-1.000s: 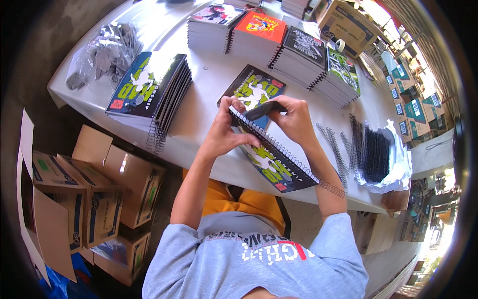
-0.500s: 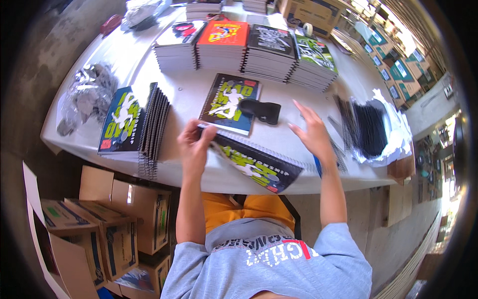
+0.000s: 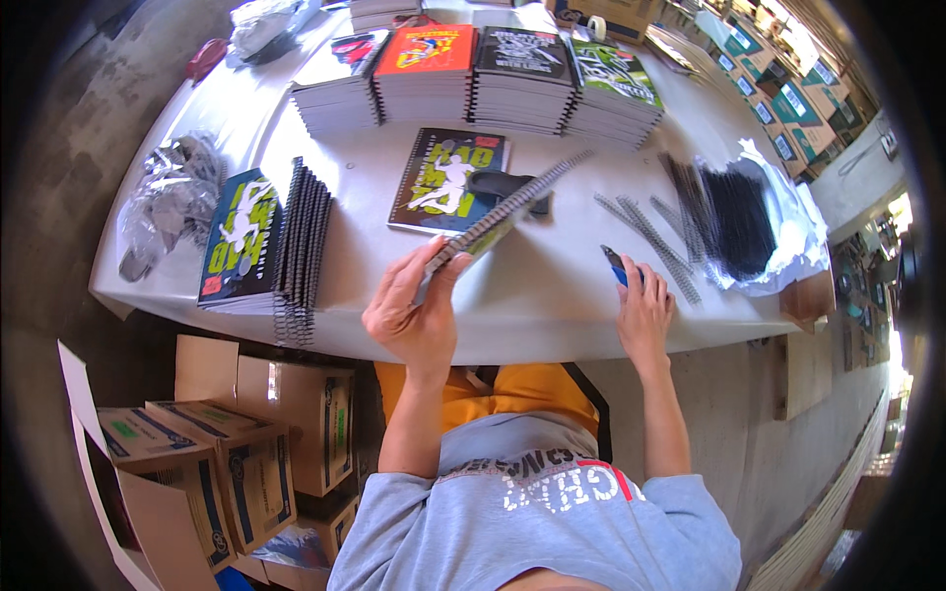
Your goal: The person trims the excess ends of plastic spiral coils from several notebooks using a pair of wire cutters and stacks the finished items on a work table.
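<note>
My left hand (image 3: 414,300) grips a spiral-bound notebook (image 3: 512,202) by one end, raised over the table and turned nearly edge-on, its coil edge upward. At the table's front right, my right hand (image 3: 646,310) is closed on blue-handled pliers (image 3: 616,266) with a dark pointed tip. Behind the raised notebook lies another notebook (image 3: 443,182) with a dark cover, a white figure and green lettering. A black strap-like thing (image 3: 498,183) rests on its right side, partly hidden by the raised notebook.
Loose black coils (image 3: 645,236) and a bundle of coils (image 3: 739,222) in white wrapping lie at right. At left stand a notebook stack (image 3: 236,236), upright-bound notebooks (image 3: 304,236) and a clear plastic bag (image 3: 172,207). Notebook stacks (image 3: 424,84) line the back; cartons (image 3: 246,463) sit lower left.
My left hand has tilted the notebook up from lying slanted at the table's front edge to nearly edge-on. My right hand has come down and taken hold of the pliers.
</note>
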A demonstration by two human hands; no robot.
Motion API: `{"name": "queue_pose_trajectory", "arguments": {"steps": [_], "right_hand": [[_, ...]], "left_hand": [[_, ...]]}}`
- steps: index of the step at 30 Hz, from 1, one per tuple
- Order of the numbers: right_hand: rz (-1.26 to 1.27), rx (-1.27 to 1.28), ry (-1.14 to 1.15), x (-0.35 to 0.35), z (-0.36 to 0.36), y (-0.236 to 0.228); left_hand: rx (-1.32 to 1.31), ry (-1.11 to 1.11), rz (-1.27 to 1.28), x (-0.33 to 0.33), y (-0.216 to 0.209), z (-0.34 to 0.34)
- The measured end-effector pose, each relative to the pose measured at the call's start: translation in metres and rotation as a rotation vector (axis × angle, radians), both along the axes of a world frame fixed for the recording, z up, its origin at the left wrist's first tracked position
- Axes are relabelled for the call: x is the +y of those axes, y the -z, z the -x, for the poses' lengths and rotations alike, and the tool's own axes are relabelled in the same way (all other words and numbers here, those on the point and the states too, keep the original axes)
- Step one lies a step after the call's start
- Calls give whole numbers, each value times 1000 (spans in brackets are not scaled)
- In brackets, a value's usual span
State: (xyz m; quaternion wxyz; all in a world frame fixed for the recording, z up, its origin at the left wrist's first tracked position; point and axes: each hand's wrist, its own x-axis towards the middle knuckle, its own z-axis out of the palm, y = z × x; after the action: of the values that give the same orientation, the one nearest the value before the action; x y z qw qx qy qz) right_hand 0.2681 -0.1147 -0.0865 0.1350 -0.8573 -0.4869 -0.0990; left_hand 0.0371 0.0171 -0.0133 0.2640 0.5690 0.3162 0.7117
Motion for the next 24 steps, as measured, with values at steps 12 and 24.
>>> {"name": "queue_pose_trajectory", "arguments": {"steps": [12,24], "right_hand": [[-435,144,-576,24,116,-118],[-208,1196,-690,22,106,-100]], "left_hand": [[186,-76,-192,-6,-3,-1],[242,-66,-309,-6,0,-3]]}}
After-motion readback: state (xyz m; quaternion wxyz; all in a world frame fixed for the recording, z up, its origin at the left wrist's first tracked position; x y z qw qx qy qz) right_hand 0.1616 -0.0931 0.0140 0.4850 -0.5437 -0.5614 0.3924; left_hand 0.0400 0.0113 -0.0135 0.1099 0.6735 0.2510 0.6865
